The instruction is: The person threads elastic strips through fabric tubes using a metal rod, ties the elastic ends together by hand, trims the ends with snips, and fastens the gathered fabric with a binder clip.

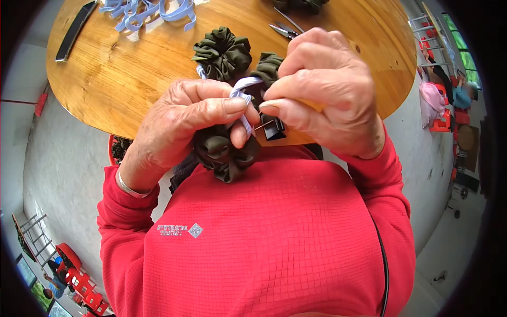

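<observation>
My left hand point(179, 116) is closed, pinching a light blue and white striped ribbon point(246, 84) that loops around near its fingertips. My right hand point(327, 90) is at its right, thumb and forefinger brought together; what they grip, if anything, is too small to make out. A dark olive gathered scrunchie point(224, 153) hangs just below my left fingers. Another olive scrunchie point(222, 53) lies on the table beyond my left hand, and part of a third gathered piece point(268, 67) shows beside my right hand. Under my right thumb, a black binder clip point(273, 130) is at the table edge.
The round wooden table point(142, 68) holds a pile of pale blue ribbons point(148, 13), a long black bar point(75, 31) and small scissors point(284, 31). More dark fabric point(301, 5) lies at the far edge. People and red stools point(87, 290) are in the background.
</observation>
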A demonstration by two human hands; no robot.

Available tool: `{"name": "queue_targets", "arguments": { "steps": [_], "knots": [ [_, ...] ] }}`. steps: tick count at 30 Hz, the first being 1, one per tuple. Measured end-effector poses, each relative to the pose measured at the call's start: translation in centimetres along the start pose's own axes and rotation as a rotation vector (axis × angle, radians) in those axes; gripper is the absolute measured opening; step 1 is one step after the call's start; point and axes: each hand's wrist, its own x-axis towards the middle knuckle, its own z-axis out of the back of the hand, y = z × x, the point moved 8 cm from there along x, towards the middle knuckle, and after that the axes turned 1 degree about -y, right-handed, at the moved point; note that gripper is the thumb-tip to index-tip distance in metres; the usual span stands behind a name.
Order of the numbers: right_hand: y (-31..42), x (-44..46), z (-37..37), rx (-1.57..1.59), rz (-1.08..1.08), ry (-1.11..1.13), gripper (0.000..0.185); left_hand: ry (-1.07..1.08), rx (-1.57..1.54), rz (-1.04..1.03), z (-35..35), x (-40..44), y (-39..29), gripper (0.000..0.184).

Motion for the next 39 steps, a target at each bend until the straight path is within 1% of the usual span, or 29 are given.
{"name": "queue_targets", "arguments": {
  "steps": [2, 6, 9, 12, 15, 18, 20, 21, 24, 26, 29, 33, 36, 39],
  "knots": [
    [0.0, -0.3, -0.4, -0.026, -0.047, 0.029, 0.015, 0.022, 0.021, -0.01, -0.6, 0.0, -0.1, 0.023],
    [-0.1, -0.4, -0.6, 0.128, -0.08, 0.006, 0.012, 0.058, 0.055, -0.011, -1.5, 0.0, -0.2, 0.021],
    [-0.2, -0.7, -0.7, 0.173, -0.092, 0.019, 0.011, 0.08, 0.1, -0.028, -1.7, 0.0, -0.1, 0.021],
    [0.3, -0.8, -0.7, 0.12, -0.1, 0.047, 0.012, 0.075, 0.14, -0.045, -1.9, -0.1, 0.0, 0.021],
    [0.4, -0.8, -0.9, 0.099, -0.111, 0.017, 0.015, 0.07, 0.113, -0.034, -1.8, -0.1, 0.2, 0.022],
    [1.7, -0.8, -0.4, 0.125, -0.026, -0.058, 0.019, 0.05, 0.024, -0.032, -1.3, -0.2, -0.1, 0.022],
    [2.5, -1.0, -0.8, 0.065, 0.031, -0.082, 0.021, 0.038, -0.015, -0.058, -1.1, -0.3, -0.2, 0.022],
    [2.6, -1.2, -1.0, 0.049, 0.045, -0.091, 0.022, 0.029, -0.066, -0.071, -1.1, -0.2, 0.1, 0.019],
    [3.2, -1.2, -1.1, 0.025, 0.077, -0.069, 0.023, -0.082, -0.082, -0.069, -0.4, -0.1, 0.6, 0.013],
    [3.3, -1.4, -1.3, 0.041, 0.067, -0.057, 0.023, -0.04, -0.066, -0.075, -0.3, 0.0, 0.5, 0.01],
    [2.0, -1.9, -1.2, 0.126, -0.105, -0.04, 0.016, -0.028, -0.081, -0.117, 0.0, 0.3, 0.6, 0.007],
    [1.0, -2.7, -1.2, 0.109, -0.175, -0.059, 0.012, -0.008, -0.083, -0.139, -0.3, 0.4, 0.7, 0.006],
    [0.5, -2.9, -0.9, 0.119, -0.204, -0.083, 0.011, -0.047, -0.03, -0.132, -0.8, 0.2, 0.6, 0.011],
    [0.4, -3.1, -1.0, 0.154, -0.253, -0.089, 0.009, -0.089, -0.041, -0.148, -0.8, 0.3, 0.7, 0.012]
  ]
}}
